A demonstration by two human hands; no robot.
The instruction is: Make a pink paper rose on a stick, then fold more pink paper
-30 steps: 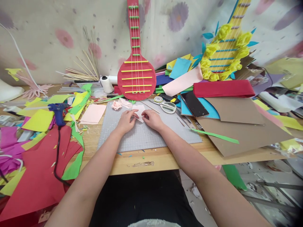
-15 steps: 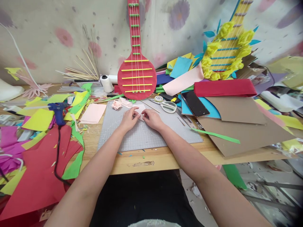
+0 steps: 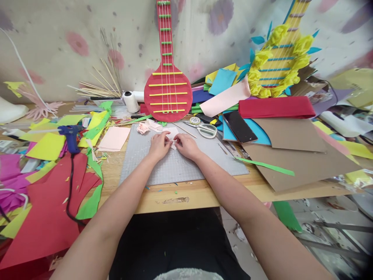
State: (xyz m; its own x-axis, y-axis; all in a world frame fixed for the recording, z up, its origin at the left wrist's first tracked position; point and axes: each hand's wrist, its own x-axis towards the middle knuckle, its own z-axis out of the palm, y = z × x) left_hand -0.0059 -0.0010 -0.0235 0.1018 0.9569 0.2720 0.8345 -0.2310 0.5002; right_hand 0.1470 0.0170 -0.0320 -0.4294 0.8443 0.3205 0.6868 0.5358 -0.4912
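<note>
Over the grey cutting mat (image 3: 171,171), my left hand (image 3: 159,145) and my right hand (image 3: 185,145) face each other, fingertips close together. Both are closed in a pinch on a small piece of pale pink paper (image 3: 171,134), which lies partly hidden under the fingers. Just behind my left hand rest a crumpled pink paper flower (image 3: 142,128) and a few curled pink scraps (image 3: 154,125). Grey-handled scissors (image 3: 207,131) lie on the mat beyond my right hand, with a round pin wheel (image 3: 195,120) beside them.
A red paper lute (image 3: 168,95) stands behind the mat. Pink sheets (image 3: 114,138), a blue glue gun (image 3: 70,136) and coloured scraps crowd the left. At right are a phone (image 3: 240,127), brown cardboard (image 3: 303,165), a red roll (image 3: 276,107) and a yellow lute (image 3: 279,62).
The hands stay at the same place on the mat. The paper between the fingertips has shifted slightly, with a bit more of it showing. The whole view has moved a little.
</note>
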